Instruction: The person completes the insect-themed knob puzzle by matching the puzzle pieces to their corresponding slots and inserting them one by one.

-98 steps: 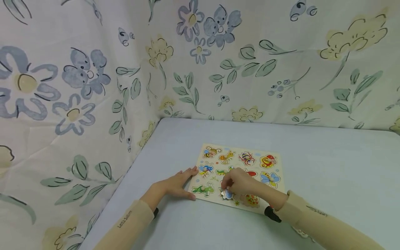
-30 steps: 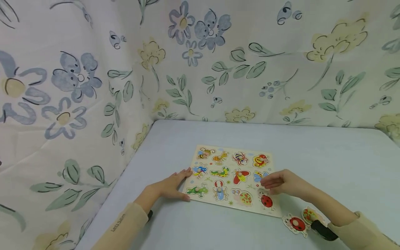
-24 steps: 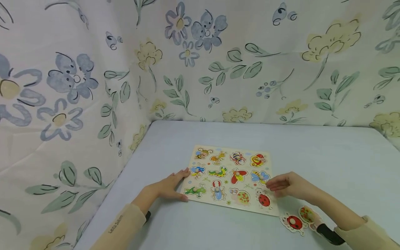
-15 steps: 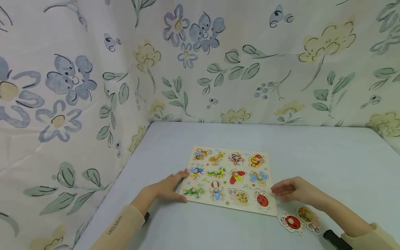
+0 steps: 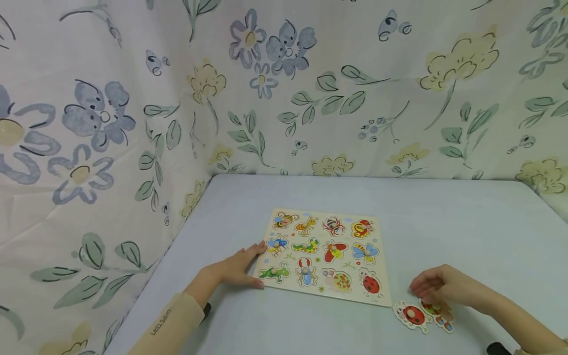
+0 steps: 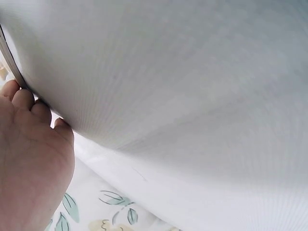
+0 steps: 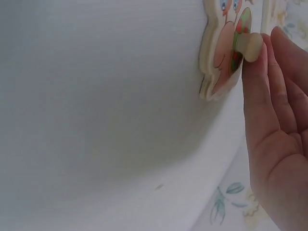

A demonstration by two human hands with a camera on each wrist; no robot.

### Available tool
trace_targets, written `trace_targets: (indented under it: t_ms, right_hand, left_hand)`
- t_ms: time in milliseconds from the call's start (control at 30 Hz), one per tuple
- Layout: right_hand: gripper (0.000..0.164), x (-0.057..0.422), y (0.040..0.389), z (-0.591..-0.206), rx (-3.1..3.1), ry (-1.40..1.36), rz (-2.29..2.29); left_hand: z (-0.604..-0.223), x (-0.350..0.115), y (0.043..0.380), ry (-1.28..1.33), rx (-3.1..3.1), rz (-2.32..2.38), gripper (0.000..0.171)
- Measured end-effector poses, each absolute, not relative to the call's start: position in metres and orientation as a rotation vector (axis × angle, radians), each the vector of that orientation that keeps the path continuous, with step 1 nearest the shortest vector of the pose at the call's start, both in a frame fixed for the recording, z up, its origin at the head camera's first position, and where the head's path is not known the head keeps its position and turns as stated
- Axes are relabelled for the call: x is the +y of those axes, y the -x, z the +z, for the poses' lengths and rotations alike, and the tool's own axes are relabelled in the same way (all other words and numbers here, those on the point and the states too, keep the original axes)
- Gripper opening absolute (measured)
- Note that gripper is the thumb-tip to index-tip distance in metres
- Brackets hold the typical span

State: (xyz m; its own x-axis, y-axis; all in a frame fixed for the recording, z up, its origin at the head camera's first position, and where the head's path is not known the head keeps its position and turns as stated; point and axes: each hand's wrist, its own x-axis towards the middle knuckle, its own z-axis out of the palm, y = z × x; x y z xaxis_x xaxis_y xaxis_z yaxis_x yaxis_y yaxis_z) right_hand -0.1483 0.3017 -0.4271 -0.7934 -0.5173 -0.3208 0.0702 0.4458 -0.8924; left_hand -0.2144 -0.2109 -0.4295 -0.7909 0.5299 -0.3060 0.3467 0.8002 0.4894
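Note:
A wooden knob puzzle board (image 5: 350,296) with bug pictures lies on the table. My left hand (image 5: 237,268) rests at its left edge, fingers and thumb spread, fingertips right at the side. Just off the board's near right corner lie a red ladybug piece (image 5: 419,323) and a snail piece (image 5: 445,324). Over the snail hovers my right hand (image 5: 457,288), partly covering it, with fingers nearly straight. In the right wrist view, the fingertips are right at the snail's wooden knob (image 7: 252,47). Along the board's near row, the grasshopper (image 5: 275,272) and stag beetle (image 5: 306,272) carry knobs; the snail and ladybug pictures show none.
The pale table (image 5: 466,222) stretches beyond the board and to both sides. A floral cloth (image 5: 355,98) hangs behind it and along the left. A black strap piece (image 5: 499,349) shows under the right wrist.
My right hand has moved from over the lower part of the board rightward and down to the snail piece. The left hand has stayed at the board's left edge. The view has shifted slightly.

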Motion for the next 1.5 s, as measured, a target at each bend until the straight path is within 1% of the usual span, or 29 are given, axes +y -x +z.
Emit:
trace_targets:
  t_ms: [467, 900, 1067, 1367, 1500]
  right_hand:
    - [0.030, 0.330, 0.138, -0.435, 1.953, 0.523, -1.459]
    - [0.023, 0.322, 0.139, -0.441, 2.144, 0.780, -1.354]
    - [0.025, 0.321, 0.139, -0.443, 2.214, 0.893, -1.340]
    - [0.031, 0.317, 0.139, -0.443, 2.217, 0.969, -1.342]
    - [0.031, 0.317, 0.139, -0.441, 2.358, 0.979, -1.249]
  left_hand:
    - [-0.428, -0.210, 0.215, -0.659, 2.554, 0.575, 0.099]
    - [-0.429, -0.211, 0.215, -0.679, 2.546, 0.582, 0.099]
    - [-0.429, -0.211, 0.216, -0.679, 2.549, 0.582, 0.100]
    - [-0.431, -0.211, 0.216, -0.659, 2.547, 0.579, 0.100]
    - [-0.431, -0.212, 0.216, -0.654, 2.548, 0.583, 0.101]
